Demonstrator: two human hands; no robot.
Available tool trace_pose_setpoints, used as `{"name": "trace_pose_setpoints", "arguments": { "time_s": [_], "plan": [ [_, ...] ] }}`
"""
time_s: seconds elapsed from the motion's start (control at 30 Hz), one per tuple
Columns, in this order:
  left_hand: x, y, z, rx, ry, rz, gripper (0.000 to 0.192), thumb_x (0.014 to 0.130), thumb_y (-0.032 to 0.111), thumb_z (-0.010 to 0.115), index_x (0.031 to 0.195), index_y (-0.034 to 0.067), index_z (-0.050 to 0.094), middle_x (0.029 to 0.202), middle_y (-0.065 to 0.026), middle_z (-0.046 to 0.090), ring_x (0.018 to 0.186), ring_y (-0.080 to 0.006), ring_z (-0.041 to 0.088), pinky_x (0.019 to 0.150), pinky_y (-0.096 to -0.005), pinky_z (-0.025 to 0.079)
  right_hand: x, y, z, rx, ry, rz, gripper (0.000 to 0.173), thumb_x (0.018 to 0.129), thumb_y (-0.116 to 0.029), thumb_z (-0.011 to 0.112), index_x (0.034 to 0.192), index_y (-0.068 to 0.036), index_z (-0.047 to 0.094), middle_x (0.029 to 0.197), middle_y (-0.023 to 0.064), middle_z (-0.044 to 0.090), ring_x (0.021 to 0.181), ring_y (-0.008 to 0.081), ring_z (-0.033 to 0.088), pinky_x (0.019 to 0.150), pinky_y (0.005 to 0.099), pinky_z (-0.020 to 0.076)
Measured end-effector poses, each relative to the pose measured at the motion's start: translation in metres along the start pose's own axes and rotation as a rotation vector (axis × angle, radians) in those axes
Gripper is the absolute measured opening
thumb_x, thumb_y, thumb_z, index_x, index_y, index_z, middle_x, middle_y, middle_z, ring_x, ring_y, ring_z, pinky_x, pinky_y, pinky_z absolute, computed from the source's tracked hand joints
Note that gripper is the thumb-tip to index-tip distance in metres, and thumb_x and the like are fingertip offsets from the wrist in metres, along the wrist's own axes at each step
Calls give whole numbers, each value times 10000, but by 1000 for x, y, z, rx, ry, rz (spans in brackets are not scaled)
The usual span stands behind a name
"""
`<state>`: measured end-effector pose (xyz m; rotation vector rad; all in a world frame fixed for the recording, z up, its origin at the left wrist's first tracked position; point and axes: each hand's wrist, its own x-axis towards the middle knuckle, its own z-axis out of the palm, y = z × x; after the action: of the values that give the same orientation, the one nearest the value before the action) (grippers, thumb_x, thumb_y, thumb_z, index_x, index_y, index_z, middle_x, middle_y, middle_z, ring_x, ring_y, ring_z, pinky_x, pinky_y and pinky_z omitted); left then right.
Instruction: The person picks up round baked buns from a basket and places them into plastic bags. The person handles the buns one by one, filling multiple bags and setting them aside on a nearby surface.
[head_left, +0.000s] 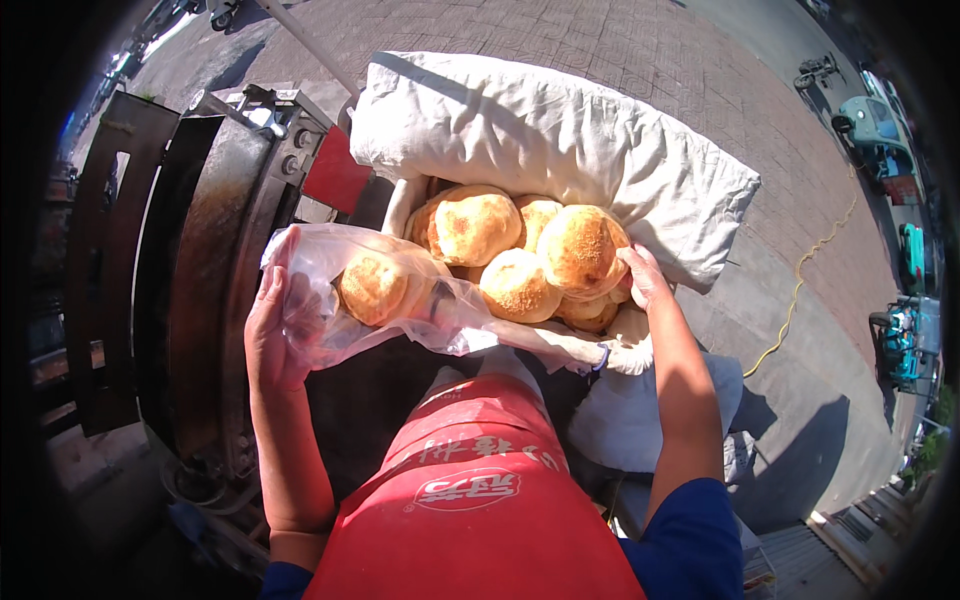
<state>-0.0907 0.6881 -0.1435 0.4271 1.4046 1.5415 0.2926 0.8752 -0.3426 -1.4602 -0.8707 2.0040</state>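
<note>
My left hand (279, 322) holds a clear plastic bag (450, 319) by its closed end, with the fingers behind or inside the film. A round baked flatbread (373, 290) lies within the bag, seen through the plastic. My right hand (642, 274) grips the right edge of another golden, sesame-topped bread (581, 247). That bread sits above several more round breads (477, 225) in a cloth-lined container (540, 341). The bag's mouth spreads toward the container's near left edge, beside a smaller bread (520, 286).
A thick white cloth cover (555, 135) lies folded back along the container's far side. To the left stands a metal oven (217, 247) with knobs. A white sack (622, 427) rests at the lower right, and a yellow cable (799, 281) crosses the pavement.
</note>
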Motion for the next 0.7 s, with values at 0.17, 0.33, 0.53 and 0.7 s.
{"name": "trace_pose_setpoints", "arguments": {
  "time_s": [0.17, 0.33, 0.53, 0.7],
  "plan": [
    [-2, 5, 17, -49, -44, 35, 451, 860, 227, 460, 1246, 9, 376, 1207, -80, 416, 1078, -172, 426, 924, -291, 325, 38, 74, -12, 0, 370, -51, 824, 791, -268, 581, 1323, 31, 27, 1348, 164, 227, 1237, 209, 240, 1013, 308, 189],
    [-1, 3, 9, -115, -15, -2, 434, 866, 219, 456, 1242, 17, 379, 1051, -56, 406, 921, -140, 405, 786, -262, 311, -17, 30, 47, 141, 111, -537, 550, 761, -173, 628, 1187, 14, 334, 1137, 100, 451, 1042, 149, 420, 910, 293, 325],
    [2, 12, 29, -152, 159, -99, 424, 876, 218, 455, 1246, 25, 384, 672, 43, 454, 512, -16, 383, 456, -136, 315, -106, -16, 109, -683, 306, -1054, 266, 611, 49, 553, 855, -8, 463, 900, 134, 495, 814, 233, 500, 770, 299, 414],
    [-2, 27, 48, -191, 242, -170, 413, 883, 201, 436, 1241, 2, 385, 660, 34, 456, 509, -42, 387, 451, -149, 318, -135, -27, 180, 227, -329, -432, 256, 706, 0, 558, 938, -33, 457, 1023, 84, 490, 928, 130, 484, 835, 259, 401]
  ]
}}
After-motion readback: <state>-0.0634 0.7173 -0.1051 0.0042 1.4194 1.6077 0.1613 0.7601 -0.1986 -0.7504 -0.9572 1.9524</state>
